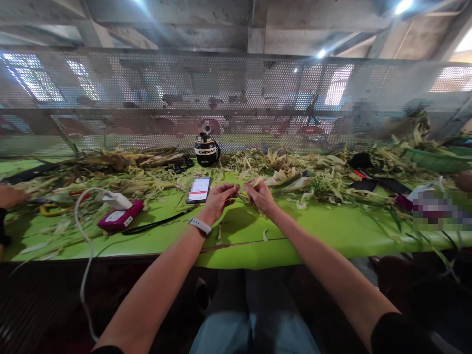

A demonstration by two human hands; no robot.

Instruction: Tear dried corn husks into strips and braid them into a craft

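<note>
My left hand [220, 197], with a pale band on its wrist, is closed in a pinch above the green table. Opposite it, a short gap away, my right hand [261, 196] pinches too. Between the fingertips is a thin strip of corn husk [254, 182], pale yellow-green; fingers hide most of it. A phone [199, 190] with a lit screen lies just left of my left hand. Past my right hand lies a heap of husk pieces [289, 179].
A black jug [206, 151] stands behind the phone. At left are a magenta power box [121, 215] with a white cable [86, 236], yellow-handled scissors [55, 210] and another person's hand [13, 196]. A green basin [435, 160] sits far right; a perforated metal screen [236, 83] runs behind.
</note>
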